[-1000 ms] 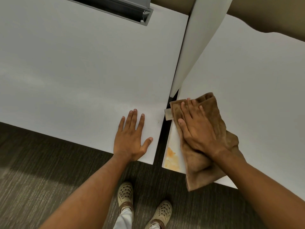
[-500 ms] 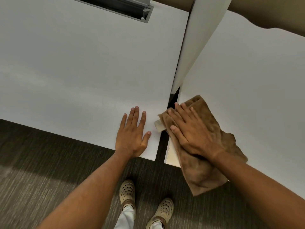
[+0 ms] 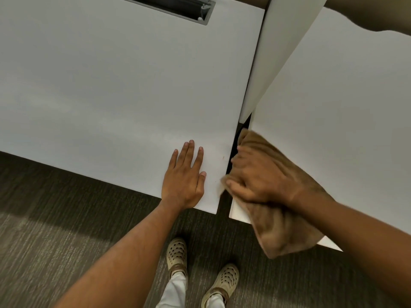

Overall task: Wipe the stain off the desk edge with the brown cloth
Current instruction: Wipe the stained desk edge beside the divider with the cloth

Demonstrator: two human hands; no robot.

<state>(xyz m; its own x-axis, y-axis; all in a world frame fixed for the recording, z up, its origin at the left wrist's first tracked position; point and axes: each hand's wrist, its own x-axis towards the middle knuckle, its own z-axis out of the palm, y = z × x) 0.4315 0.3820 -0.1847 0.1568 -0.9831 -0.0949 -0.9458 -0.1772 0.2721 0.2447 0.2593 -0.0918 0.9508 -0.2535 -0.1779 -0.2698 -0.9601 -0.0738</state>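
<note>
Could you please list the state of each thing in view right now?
Brown cloth: crumpled, pressed on the right desk's corner, hanging over its front edge.
Right hand: flat on the cloth, blurred.
Left hand: flat on the left desk, fingers spread.
Stain: not visible.

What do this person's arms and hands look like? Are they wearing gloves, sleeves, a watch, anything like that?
Both forearms are bare as far as the picture shows: no sleeves, gloves, watch or bracelet. The left hand and the right hand show no rings, and the fingernails are short and plain. Further down, the person wears light trousers and beige perforated clogs.
</note>
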